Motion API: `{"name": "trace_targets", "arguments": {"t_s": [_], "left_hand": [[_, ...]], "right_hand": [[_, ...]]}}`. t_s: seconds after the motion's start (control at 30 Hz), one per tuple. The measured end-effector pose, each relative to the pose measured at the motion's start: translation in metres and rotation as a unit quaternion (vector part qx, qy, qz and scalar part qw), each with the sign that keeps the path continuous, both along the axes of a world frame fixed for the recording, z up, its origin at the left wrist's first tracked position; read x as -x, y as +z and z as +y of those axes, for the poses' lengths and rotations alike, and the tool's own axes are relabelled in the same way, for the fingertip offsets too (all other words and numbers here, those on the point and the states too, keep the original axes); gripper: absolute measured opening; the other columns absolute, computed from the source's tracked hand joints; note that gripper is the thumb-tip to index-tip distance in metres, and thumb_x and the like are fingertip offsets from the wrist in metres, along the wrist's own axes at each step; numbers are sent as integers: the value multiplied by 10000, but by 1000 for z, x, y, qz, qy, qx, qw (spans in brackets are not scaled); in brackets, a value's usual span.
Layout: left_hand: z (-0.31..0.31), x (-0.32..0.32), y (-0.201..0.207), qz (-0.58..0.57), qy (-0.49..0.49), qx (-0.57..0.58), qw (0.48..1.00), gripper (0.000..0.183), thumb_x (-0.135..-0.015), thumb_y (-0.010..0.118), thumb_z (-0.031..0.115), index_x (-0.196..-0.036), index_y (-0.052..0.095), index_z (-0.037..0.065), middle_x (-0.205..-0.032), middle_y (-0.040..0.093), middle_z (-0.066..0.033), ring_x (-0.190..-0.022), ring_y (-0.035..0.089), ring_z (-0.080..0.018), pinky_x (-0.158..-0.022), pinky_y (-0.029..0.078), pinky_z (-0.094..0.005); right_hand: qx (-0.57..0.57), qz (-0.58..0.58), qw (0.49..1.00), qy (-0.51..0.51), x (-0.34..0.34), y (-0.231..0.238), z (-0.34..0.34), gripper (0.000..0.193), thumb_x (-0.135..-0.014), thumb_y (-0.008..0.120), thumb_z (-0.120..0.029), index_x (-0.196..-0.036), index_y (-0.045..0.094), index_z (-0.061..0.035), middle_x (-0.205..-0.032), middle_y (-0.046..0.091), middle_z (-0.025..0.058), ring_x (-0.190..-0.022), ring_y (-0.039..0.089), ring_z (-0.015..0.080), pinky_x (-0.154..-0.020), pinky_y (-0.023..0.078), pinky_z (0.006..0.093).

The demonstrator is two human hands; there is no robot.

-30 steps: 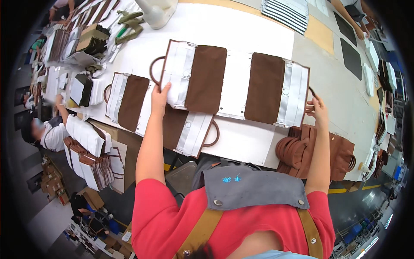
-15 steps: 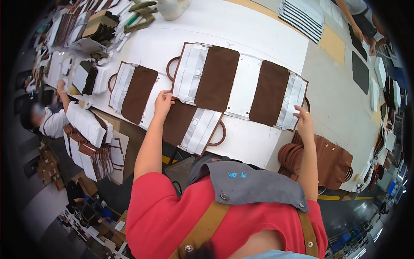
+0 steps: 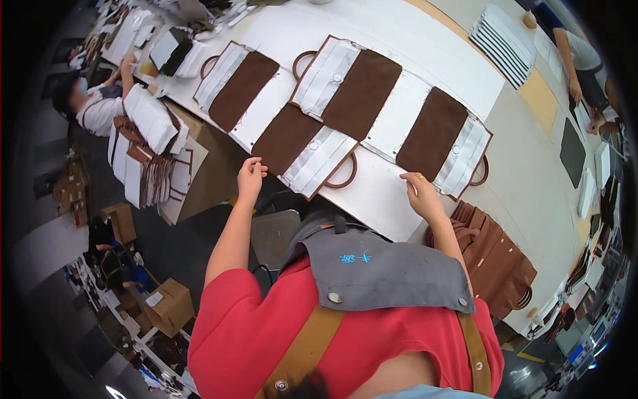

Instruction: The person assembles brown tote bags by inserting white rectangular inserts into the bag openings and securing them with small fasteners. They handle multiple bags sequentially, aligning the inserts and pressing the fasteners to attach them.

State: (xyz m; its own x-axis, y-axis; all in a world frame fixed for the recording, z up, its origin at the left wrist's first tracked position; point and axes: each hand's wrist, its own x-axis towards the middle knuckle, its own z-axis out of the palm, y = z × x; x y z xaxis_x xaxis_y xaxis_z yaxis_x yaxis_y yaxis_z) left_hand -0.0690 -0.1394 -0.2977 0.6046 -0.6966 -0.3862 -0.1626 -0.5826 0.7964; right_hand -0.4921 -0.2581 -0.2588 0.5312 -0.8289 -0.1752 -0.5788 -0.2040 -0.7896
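Observation:
Two long bag panels lie overlapped on the worktable, each with dark brown cloth, pale strips, a round snap and looped brown handles at its ends. The upper panel spreads rightward to its right end. The other bag panel passes beneath it, its near handle overhanging the front edge. Just off that panel's lower left edge is my left hand, fingers loosely bent and apart, holding nothing. My right hand hovers by the lower edge of the right end, fingers extended and nothing gripped.
Stacked brown bag pieces with handles sit at the table's right front. A striped sheet stack lies at the far right, near a co-worker's arm. At left, another person works beside piled bag parts.
Both hands have come away from the upper panel; the right has moved left and inward. The view has shifted, and the panels stay laid out in the same arrangement.

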Motion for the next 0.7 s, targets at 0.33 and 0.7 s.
{"name": "trace_targets", "arguments": {"t_s": [0.33, 0.7], "left_hand": [[-106, 34, -26, -85, -74, 123, 986, 249, -801, 592, 109, -1020, 532, 6, -836, 622, -102, -735, 611, -183, -667, 490, -291], [-165, 57, -25, -182, -114, 32, 976, 417, -730, 647, 105, -1044, 400, -15, -766, 554, -100, -692, 593, -213, -643, 479, -321]], "right_hand": [[72, -44, 991, 101, -118, -9, -43, 281, -791, 451, -9, -1037, 584, -34, -1112, 569, 137, -1012, 529, 311, -866, 433, 374], [219, -37, 961, 162, -230, -47, -103, 383, -765, 488, 1, -1132, 568, -73, -1208, 538, 67, -1103, 497, 251, -937, 384, 372]]}}
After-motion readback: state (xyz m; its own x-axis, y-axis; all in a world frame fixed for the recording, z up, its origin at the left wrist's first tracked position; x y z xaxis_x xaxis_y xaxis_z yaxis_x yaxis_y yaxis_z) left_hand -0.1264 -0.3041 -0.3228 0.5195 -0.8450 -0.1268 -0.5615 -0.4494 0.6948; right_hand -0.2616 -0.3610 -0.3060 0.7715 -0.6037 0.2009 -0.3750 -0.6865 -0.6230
